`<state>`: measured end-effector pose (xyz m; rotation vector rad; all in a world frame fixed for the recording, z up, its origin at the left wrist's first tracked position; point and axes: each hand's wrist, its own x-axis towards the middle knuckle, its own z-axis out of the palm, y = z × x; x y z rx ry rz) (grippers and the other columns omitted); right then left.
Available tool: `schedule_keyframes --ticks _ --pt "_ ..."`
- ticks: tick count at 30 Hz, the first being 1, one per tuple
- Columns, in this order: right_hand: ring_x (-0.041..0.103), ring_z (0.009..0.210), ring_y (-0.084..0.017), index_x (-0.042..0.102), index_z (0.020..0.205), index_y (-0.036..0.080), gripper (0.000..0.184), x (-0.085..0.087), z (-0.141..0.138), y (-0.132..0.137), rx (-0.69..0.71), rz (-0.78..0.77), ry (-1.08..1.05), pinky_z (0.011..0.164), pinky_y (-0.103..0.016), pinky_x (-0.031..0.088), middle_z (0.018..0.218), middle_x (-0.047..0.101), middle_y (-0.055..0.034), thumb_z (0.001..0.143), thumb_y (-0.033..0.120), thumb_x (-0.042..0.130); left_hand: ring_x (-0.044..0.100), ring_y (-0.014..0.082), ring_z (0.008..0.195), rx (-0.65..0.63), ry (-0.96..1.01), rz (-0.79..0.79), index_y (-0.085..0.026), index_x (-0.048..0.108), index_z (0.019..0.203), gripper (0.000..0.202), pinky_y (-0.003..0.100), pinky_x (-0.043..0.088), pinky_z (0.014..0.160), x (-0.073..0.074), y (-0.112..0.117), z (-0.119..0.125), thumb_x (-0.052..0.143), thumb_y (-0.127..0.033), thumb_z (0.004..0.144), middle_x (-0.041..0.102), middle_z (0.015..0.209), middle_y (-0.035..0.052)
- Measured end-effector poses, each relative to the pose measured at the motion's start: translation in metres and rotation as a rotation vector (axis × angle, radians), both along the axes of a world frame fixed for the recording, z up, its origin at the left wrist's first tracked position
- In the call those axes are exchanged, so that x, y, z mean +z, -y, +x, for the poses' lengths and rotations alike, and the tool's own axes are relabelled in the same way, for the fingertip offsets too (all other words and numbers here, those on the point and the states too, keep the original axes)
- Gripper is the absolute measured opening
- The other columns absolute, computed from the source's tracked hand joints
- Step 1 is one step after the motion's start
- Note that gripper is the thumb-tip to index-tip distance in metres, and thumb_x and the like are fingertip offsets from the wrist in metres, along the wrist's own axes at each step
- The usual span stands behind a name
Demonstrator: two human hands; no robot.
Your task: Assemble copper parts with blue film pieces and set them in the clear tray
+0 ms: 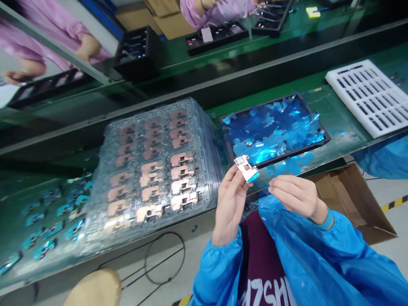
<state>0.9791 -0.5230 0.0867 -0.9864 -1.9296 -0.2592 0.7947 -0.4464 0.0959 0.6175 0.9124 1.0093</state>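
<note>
My left hand [232, 197] pinches a small circuit board [245, 166] between thumb and fingers, in front of the black tray. A patch of blue film covers the board's lower right corner. Just to the right, my right hand [295, 194] has its fingertips pressed together; whatever they hold, if anything, is too small to make out. Peeled-looking pieces of blue film [277, 127] fill the black tray [295, 148] beyond my hands. Left of my hands, a stack of clear plastic trays [204, 140] carries rows of copper-coloured circuit boards [151, 191].
Several blue-filmed boards [52, 229] lie on the green bench at the left. A white slotted rack [369, 97] stands at the right, and an open cardboard box [353, 199] sits below the bench edge. People in pink sleeves [194, 12] work across the divider.
</note>
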Motion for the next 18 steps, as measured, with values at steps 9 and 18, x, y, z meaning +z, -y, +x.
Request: schedule_keyframes --ticks 9,18 --pt "0.074 0.081 -0.019 0.071 0.107 0.021 0.014 -0.019 0.061 -0.061 -0.481 -0.463 -0.66 0.069 -0.03 0.063 0.092 0.077 -0.0046 0.1 0.03 0.065 0.064 0.0168 0.076 0.294 -0.235 0.258 -0.026 0.082 0.089 0.02 0.027 0.061 0.07 0.049 0.006 -0.036 0.096 -0.029 0.076 0.07 0.087 0.002" --pt "0.074 0.09 -0.025 0.08 0.095 0.014 0.017 -0.046 0.081 -0.165 -0.441 -0.957 -0.338 0.087 -0.035 0.056 0.097 0.081 -0.0132 0.092 0.026 0.068 0.065 0.0195 0.08 0.469 -0.646 0.485 -0.026 0.082 0.091 0.022 0.032 0.056 0.069 0.072 -0.034 -0.127 0.093 -0.04 0.078 0.073 0.089 0.0014"
